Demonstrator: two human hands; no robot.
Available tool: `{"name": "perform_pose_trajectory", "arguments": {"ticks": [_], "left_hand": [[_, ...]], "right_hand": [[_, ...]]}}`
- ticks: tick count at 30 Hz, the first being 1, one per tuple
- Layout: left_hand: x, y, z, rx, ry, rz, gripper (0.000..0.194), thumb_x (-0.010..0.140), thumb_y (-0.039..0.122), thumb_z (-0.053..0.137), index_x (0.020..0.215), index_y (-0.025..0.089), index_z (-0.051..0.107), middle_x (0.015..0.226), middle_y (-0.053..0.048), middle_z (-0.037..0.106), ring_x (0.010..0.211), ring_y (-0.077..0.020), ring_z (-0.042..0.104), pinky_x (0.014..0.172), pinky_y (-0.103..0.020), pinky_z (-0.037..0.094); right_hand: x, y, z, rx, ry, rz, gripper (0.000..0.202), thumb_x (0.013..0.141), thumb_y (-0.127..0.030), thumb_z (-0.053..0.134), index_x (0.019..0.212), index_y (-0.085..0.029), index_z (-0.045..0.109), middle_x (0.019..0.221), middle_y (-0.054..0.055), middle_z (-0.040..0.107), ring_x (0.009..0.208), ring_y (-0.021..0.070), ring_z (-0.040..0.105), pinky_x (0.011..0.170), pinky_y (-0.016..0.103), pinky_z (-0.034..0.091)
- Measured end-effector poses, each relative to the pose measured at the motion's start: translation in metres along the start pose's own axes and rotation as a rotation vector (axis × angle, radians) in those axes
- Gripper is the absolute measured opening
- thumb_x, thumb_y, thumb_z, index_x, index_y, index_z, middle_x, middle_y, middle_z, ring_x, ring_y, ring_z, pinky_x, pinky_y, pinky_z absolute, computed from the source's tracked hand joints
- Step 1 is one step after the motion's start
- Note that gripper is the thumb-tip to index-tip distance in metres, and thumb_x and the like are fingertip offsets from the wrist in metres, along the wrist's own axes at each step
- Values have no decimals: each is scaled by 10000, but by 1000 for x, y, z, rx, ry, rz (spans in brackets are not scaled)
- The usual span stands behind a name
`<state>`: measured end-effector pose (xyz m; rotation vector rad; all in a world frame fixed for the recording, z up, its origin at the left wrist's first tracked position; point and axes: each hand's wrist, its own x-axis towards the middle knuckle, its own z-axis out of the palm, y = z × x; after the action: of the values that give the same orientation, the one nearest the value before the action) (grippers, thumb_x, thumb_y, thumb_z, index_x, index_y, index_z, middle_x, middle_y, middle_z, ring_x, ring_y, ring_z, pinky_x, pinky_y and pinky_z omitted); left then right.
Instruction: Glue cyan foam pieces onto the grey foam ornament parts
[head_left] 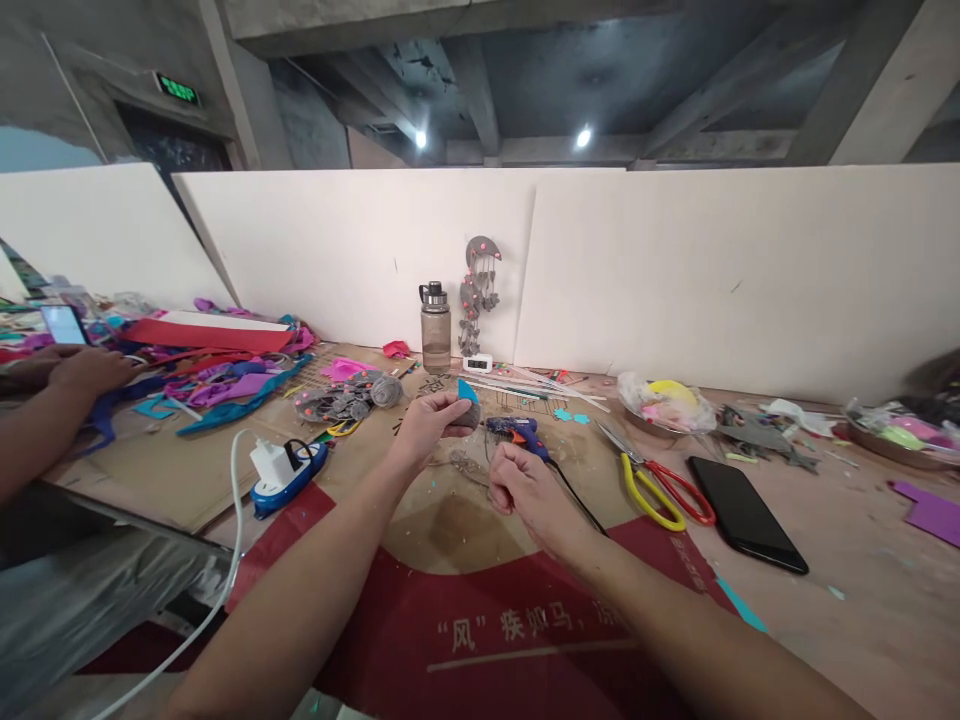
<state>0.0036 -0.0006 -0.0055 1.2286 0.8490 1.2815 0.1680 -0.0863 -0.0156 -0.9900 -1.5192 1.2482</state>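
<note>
Grey piece (pixel 465 418) and blue piece (pixel 466 391) pinched together in the left hand (pixel 427 428), just left of the glue gun (pixel 526 434).

The left fingertips are closed narrowly on the grey piece, with the blue piece set against it; whether the two are bonded cannot be told. The right hand (pixel 525 488) is curled closed on the near side of the glue gun; whether anything fine is pinched there cannot be told. Farther left of the glue gun, a grey cluster (pixel 349 398) is seen; to its right, scissors (pixel 649 475) are laid, then a phone (pixel 746 512). Behind it, a grey hanging ornament (pixel 480 285) is placed against the white board (pixel 337 250) and appears largely assembled, while the held pair is judged to be only partly worked.
</note>
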Motion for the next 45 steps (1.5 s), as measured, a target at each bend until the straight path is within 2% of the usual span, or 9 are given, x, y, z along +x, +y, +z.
{"name": "perform_pose_trajectory", "arguments": {"ticks": [2,5,8,10,13,20,26,34,45], "left_hand": [[0,0,-1,-13,-33,11,368,627,465,816,755,139,703,763,-27,650,708,-131,601,669,-287,566],[-1,2,-1,-27,-61,34,358,650,471,800,751,141,701,760,-27,648,703,-128,596,670,-281,563],[-4,4,2,-15,-73,37,358,657,473,795,776,145,715,777,-34,658,703,-130,599,655,-274,557],[-7,5,6,15,-80,34,360,653,477,796,784,150,721,787,-40,671,698,-136,609,655,-277,554],[-12,5,13,97,-122,35,341,672,475,783,780,157,726,789,-45,687,683,-140,623,664,-277,548],[-16,3,20,123,-140,-3,347,662,474,797,790,156,740,822,-54,694,726,-158,620,684,-305,568],[-14,-1,19,22,-187,-64,364,647,453,818,825,146,736,835,-46,674,745,-142,618,710,-306,582],[-16,4,21,-61,-185,-74,410,610,394,857,862,142,654,819,-37,671,745,-154,656,684,-311,587],[-14,0,14,-170,-255,-64,341,686,401,814,785,143,614,776,-12,631,689,-112,629,668,-271,589]], "right_hand": [[3,-8,5,-147,33,-34,348,883,-365,443,579,-232,342,499,-52,379,495,116,349,518,280,283],[14,-14,3,-298,242,-183,380,879,-442,484,589,-231,357,576,-30,426,585,137,406,587,294,339],[25,-7,-4,-187,430,-266,252,805,-417,614,765,-233,447,793,-1,548,755,161,521,719,307,430],[28,0,-7,-80,406,-253,306,773,-399,662,943,-239,464,945,22,585,849,171,574,792,326,468],[29,6,-7,-11,320,-203,407,775,-402,662,1082,-249,444,959,14,579,774,157,592,748,332,500],[28,8,-17,-23,339,-125,211,809,-415,568,874,-214,575,755,-19,538,538,108,444,511,270,392],[24,-1,-20,-164,449,-236,204,831,-380,538,864,-209,644,767,2,610,711,156,516,675,293,412],[24,0,-16,-110,455,-238,204,795,-405,591,829,-211,644,765,9,641,734,163,528,713,299,418],[26,10,-15,65,392,-181,242,772,-441,637,847,-212,655,767,-7,619,621,123,475,570,267,363]]}}
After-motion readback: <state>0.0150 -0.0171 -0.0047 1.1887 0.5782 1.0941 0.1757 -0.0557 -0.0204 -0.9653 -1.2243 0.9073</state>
